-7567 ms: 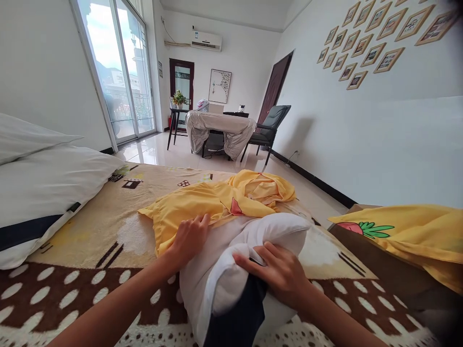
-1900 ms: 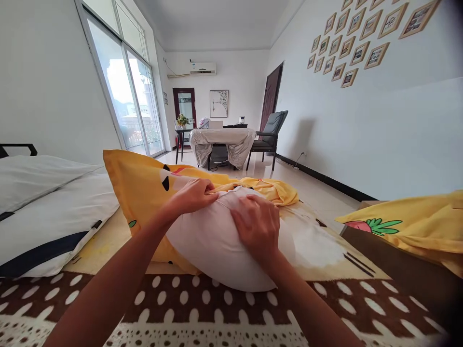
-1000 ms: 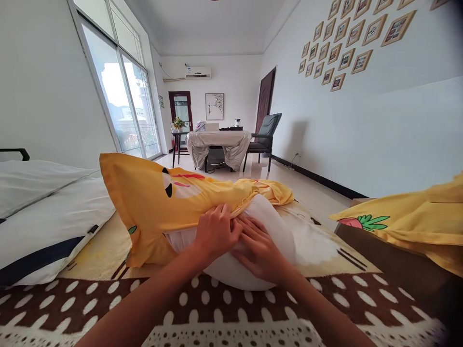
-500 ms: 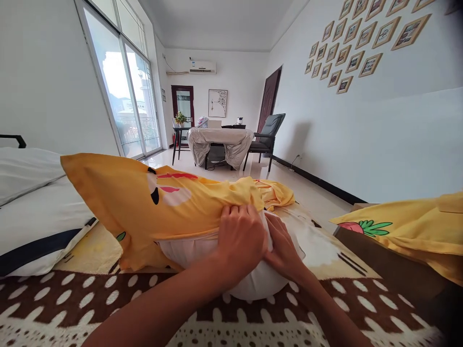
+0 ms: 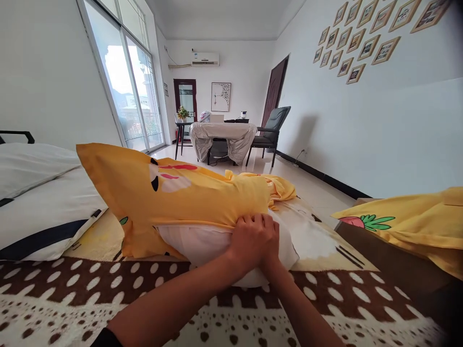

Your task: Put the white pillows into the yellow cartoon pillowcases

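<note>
Curling the left hand [image 5: 251,238] over the near edge of the yellow pillowcase [image 5: 206,193], with knuckles uppermost and fingers bent into the cloth, gripping it. Holding the right hand [image 5: 272,246] close against the left, mostly hidden behind it; cannot tell how far closed, or on what. Reaching with the left forearm [image 5: 173,299] across the front of the white pillow [image 5: 195,243], and with the right forearm [image 5: 300,303] up from the lower right. Seeing the white pillow on the patterned blanket [image 5: 83,289], covered over the top and left by the yellow pillowcase but showing white along the near side and, right of both hands, at one end. Noting a flat corner tilted up at the far left of the case, and black, red and pink marks printed on its side. Spotting bunched yellow cloth [image 5: 284,188] just beyond; cannot tell whether joined or separate. Farther left, seeing stacked white pillows [image 5: 43,202] with dark bands; to the right, finding a printed yellow cloth [image 5: 419,212] draped over a brown surface [image 5: 379,255]. Across the floor [image 5: 314,173], noting a draped counter [image 5: 222,129] with a black chair [image 5: 273,125] beside it
</note>
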Demonstrator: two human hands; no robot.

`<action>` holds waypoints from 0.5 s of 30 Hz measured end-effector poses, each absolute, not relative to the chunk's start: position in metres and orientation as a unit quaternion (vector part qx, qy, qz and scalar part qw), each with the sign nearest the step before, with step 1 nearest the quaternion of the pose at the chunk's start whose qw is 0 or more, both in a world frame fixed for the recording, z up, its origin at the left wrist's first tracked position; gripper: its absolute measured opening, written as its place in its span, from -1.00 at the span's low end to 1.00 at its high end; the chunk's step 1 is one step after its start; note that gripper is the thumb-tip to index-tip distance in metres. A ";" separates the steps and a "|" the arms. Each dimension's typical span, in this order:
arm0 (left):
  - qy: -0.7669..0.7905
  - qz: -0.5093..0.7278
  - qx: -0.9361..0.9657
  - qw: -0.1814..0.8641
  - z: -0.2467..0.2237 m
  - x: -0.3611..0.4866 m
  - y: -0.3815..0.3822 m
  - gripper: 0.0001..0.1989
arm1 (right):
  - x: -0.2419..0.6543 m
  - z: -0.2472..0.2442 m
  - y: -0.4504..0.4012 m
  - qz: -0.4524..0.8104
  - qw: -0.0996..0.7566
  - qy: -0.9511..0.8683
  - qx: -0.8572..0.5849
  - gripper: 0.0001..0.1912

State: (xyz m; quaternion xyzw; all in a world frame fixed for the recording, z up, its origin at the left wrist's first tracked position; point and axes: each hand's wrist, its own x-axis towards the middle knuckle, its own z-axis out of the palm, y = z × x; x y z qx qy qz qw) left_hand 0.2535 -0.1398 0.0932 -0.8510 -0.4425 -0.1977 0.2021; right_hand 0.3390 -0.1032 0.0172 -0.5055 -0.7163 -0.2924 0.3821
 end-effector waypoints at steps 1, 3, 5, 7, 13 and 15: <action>-0.418 -0.195 -0.857 0.228 0.093 0.248 -0.141 -0.81 | 0.341 0.018 -0.107 -0.277 0.396 -0.706 -0.518 -0.84; -0.376 -0.202 -0.862 0.273 0.095 0.234 -0.146 -0.83 | 0.347 0.022 -0.116 -0.235 0.422 -0.703 -0.521 -0.84; -0.360 -0.213 -0.856 0.302 0.096 0.218 -0.156 -0.85 | 0.353 0.027 -0.126 -0.199 0.430 -0.720 -0.508 -0.78; -0.363 -0.230 -0.842 0.327 0.095 0.199 -0.169 -0.81 | 0.357 0.031 -0.135 -0.186 0.427 -0.727 -0.505 -0.72; -0.441 -0.317 -0.749 0.380 0.083 0.134 -0.177 -0.86 | 0.358 0.027 -0.153 -0.215 0.408 -0.741 -0.488 -0.50; -0.442 -0.327 -0.745 0.379 0.079 0.122 -0.168 -0.90 | 0.351 0.025 -0.163 -0.245 0.397 -0.714 -0.522 -0.47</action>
